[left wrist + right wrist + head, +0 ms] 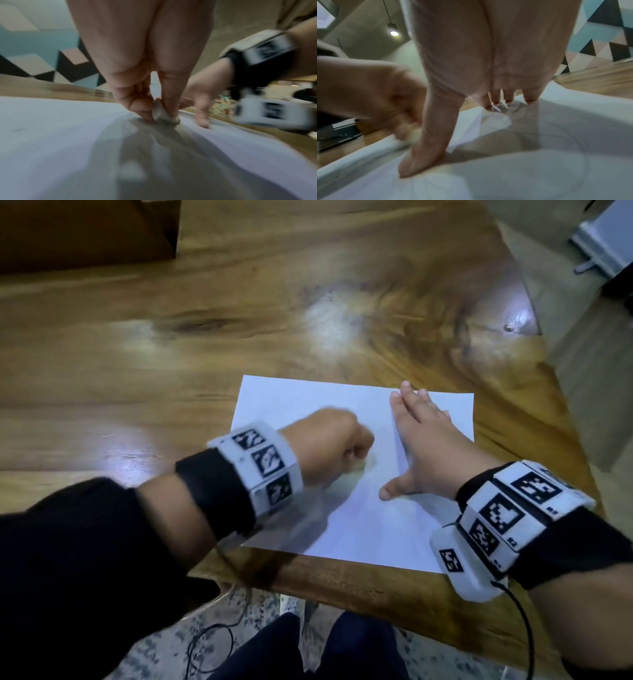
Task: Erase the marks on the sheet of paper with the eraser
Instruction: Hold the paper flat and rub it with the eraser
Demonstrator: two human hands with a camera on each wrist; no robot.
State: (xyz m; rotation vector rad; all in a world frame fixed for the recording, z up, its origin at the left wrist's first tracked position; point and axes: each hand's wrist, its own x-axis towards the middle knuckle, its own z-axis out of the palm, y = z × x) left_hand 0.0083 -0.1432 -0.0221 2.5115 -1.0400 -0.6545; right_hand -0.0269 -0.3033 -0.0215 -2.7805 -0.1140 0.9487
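Note:
A white sheet of paper (370, 515) lies near the front edge of the wooden table (171, 354). My left hand (329, 446) is curled over the sheet's middle and blurred by motion. In the left wrist view its fingers pinch a small pale eraser (163, 113) with its lower end down on the paper (60, 135). My right hand (428, 440) lies flat on the sheet's right half, fingers straight and thumb spread. In the right wrist view the right hand's fingertips (494, 101) and thumb (423, 155) press the paper (539, 169). No marks can be made out on the sheet.
A dark brown box (85, 231) stands at the table's far left corner. The table's right edge (561, 392) curves away beside the sheet. A cable (524, 628) hangs from my right wrist, and my legs (308, 648) show below the front edge.

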